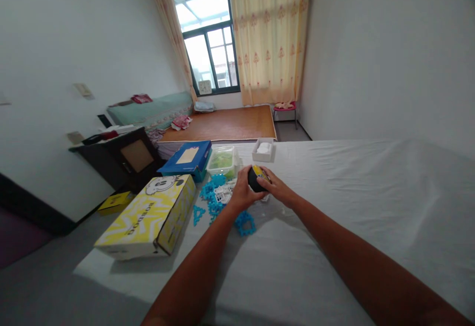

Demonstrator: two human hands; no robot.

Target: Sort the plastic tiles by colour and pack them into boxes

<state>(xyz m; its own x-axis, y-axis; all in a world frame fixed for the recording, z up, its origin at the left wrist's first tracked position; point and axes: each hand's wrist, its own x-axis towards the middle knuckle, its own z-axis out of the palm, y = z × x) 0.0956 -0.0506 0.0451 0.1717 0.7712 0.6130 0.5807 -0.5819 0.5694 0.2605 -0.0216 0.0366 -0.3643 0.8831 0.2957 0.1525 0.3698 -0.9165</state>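
Observation:
Both my hands are closed around a small rounded black object with a yellow patterned part (pixel 255 179), raised a little over the white-covered table. My left hand (pixel 242 190) wraps its left side. On the right, my right hand (pixel 276 185) grips it with thumb and fingers. What kind of object it is I cannot make out. Beneath and left of my hands lie blue lattice-like plastic pieces (pixel 210 195) and white ones (pixel 223 194). A blue ring-shaped piece (pixel 245 223) rests below my left wrist.
A yellow and white box (pixel 148 212) lies at the left table edge, with a blue box (pixel 187 160) behind it. Beyond my hands stand a clear tub with green contents (pixel 221 160) and a small white box (pixel 263 151). A bed (pixel 230 123) is past the table.

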